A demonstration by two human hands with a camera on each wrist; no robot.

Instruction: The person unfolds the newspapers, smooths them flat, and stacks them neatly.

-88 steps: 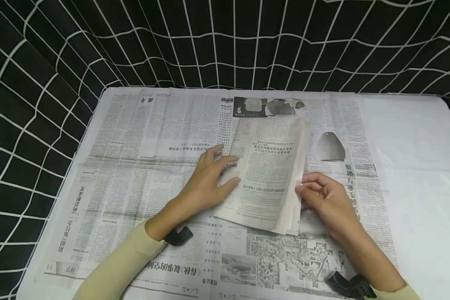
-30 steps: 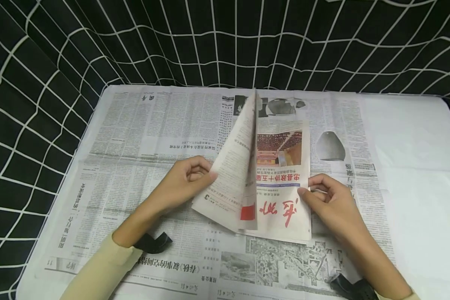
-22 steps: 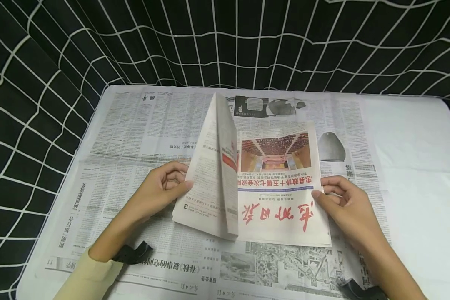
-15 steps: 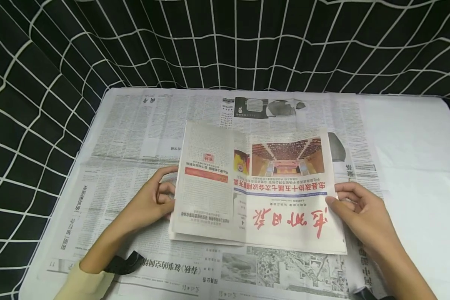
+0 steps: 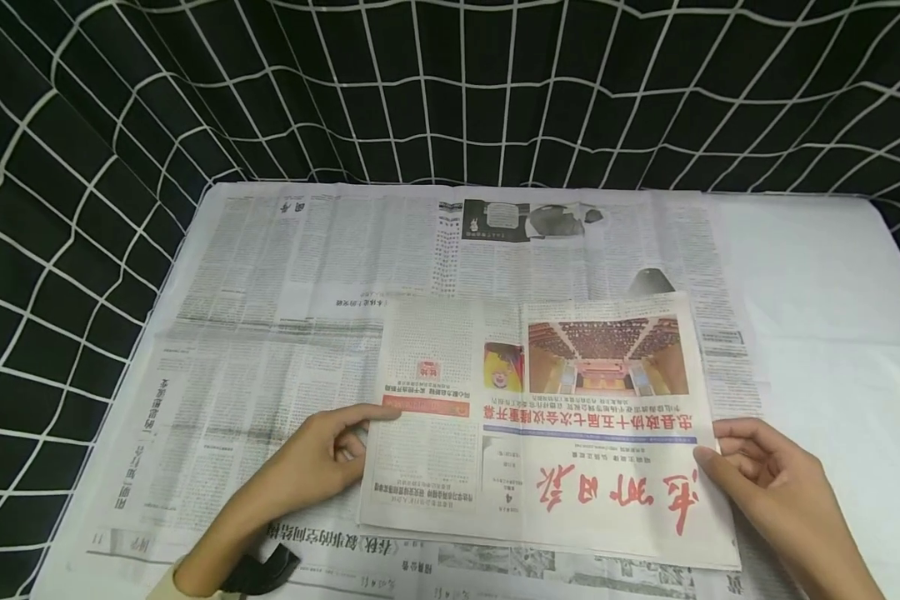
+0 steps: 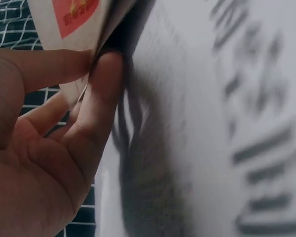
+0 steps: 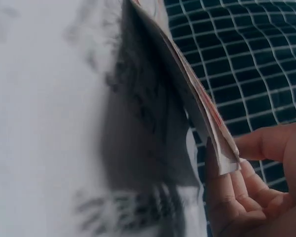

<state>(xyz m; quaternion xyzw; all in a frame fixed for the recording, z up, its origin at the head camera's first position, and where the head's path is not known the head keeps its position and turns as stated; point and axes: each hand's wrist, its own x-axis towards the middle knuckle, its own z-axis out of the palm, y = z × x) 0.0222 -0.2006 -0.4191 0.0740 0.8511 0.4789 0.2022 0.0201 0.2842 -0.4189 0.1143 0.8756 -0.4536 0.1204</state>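
A folded newspaper (image 5: 607, 467) with red headline characters and a colour photo of a hall lies spread wide in the head view, its print upside down. My left hand (image 5: 307, 467) pinches its left edge, one finger reaching over the printed face. At the opposite edge, my right hand (image 5: 780, 483) grips the paper between thumb and fingers. The left wrist view has the held edge of the newspaper (image 6: 52, 34) between the digits. In the right wrist view, several layers of the newspaper (image 7: 207, 113) stand raised above the surface beneath.
A large grey-printed newspaper sheet (image 5: 270, 375) covers much of the white table (image 5: 832, 375). Black cloth with a white grid (image 5: 420, 125) hangs behind and at the left. A black strap (image 5: 258, 575) sits by the left wrist.
The folded newspaper was narrower; its left flap has swung out leftward, baring the red-titled front page. Both hands have moved apart, and the paper has come nearer the front.
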